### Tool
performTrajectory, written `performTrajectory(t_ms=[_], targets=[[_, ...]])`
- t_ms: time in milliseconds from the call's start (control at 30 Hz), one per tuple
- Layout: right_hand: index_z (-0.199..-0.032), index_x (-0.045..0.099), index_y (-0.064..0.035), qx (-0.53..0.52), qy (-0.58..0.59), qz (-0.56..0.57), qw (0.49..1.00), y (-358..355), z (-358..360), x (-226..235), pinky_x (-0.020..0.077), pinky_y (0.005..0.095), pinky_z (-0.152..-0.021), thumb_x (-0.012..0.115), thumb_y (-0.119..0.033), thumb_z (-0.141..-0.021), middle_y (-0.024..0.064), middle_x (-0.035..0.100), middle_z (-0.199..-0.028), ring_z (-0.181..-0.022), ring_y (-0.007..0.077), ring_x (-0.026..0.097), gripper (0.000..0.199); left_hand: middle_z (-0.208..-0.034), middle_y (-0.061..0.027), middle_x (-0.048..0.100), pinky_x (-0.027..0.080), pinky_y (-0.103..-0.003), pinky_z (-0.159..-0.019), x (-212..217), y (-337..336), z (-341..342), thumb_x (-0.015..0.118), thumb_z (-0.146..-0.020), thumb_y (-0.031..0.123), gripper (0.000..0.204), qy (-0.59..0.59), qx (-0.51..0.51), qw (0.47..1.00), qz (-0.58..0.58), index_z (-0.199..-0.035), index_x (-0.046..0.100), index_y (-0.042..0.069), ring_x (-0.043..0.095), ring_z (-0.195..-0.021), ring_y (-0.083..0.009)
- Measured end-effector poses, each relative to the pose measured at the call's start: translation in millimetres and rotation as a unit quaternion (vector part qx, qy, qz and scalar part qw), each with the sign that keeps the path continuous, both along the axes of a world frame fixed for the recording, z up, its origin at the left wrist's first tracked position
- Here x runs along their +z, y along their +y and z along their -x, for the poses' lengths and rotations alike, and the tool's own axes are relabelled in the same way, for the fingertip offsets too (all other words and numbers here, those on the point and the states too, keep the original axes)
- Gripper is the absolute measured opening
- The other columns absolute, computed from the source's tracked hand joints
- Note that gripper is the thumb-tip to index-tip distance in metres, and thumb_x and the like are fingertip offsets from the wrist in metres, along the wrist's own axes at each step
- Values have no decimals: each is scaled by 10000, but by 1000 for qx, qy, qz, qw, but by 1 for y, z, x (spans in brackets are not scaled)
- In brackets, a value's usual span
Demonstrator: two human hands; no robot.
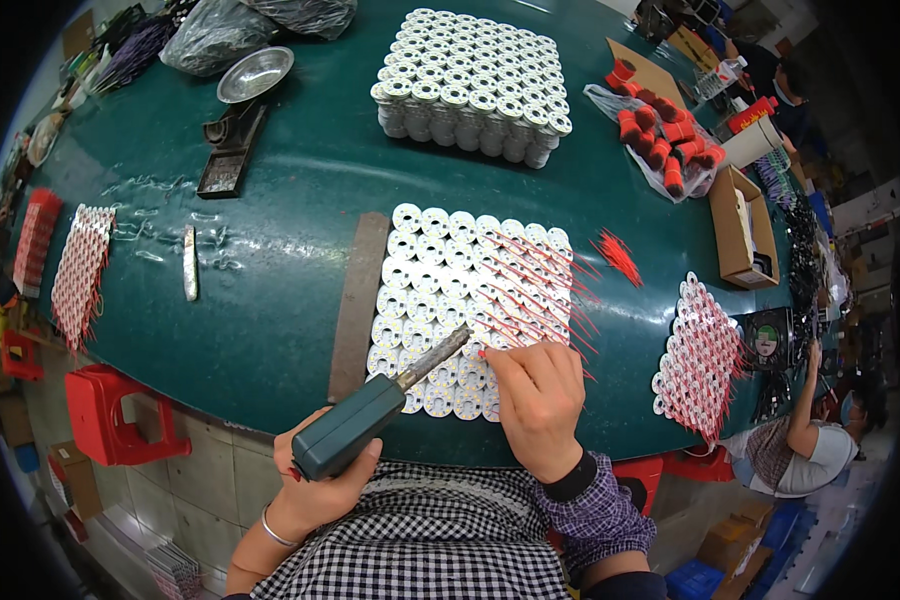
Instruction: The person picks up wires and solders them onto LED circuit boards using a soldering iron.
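My left hand (pixel 315 490) is wrapped round the dark green body of a soldering gun (pixel 340 430). Its metal tip points up and right, ending over a panel of round white LED boards (pixel 410 270) in front of me. Close to that tip, my right hand (pixel 545 405) pinches a thin red wire (pixel 482 353), mostly hidden by the fingers. Several red wires (pixel 530 285) lie slantwise across the right side of the panel, while the boards on its left show none. A brown flat bar (pixel 357 310) runs along the panel's left edge.
A stack of white ring boards (pixel 470 75) stands at the back. Loose red wires (pixel 620 257) lie right of the panel, near a wired panel (pixel 698 360). Bundles of red wire (pixel 670 135) and a cardboard box (pixel 740 230) sit at right. A co-worker (pixel 810 440) is at far right.
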State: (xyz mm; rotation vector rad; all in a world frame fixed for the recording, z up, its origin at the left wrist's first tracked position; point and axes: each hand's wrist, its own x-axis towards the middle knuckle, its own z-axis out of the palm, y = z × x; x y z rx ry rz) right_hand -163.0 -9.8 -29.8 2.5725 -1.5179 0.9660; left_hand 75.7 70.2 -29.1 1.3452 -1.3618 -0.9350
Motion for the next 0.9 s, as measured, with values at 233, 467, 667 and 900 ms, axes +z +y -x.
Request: performTrajectory(t_ms=[233,467,667,900], targets=[[-940,721,-41,17,-22,-19,999,0,-3,-6,455,365,-742,704,1,-760,30,604,-795,-776,216,597,186,-808,-68,664,459,-248,-570,3,0,-3,761,-785,-10,200,-13,-4,1000,-3,-975,707,-46,590,-643,-112],[-947,715,-49,14,-18,-34,999,2,-2,-11,463,365,-728,700,13,-754,34,597,-795,-767,218,597,202,-837,-90,690,489,-265,-596,3,1,-4,762,-791,4,188,-34,-22,999,-17,-963,706,-48,632,-671,-133],[-955,719,-48,16,-9,-33,999,2,-1,-10,459,366,-726,689,17,-747,33,597,-807,-765,217,589,220,-831,-91,685,492,-265,-598,6,0,-2,766,-789,12,170,-43,-28,998,-30,-936,703,-44,635,-670,-140],[-921,721,-60,9,-10,-27,1000,0,-2,-11,439,365,-679,744,29,-746,45,578,-782,-745,232,581,199,-807,-99,674,482,-276,-564,4,0,-1,772,-784,23,159,-77,-21,997,15,-917,707,-36,632,-641,-165]])
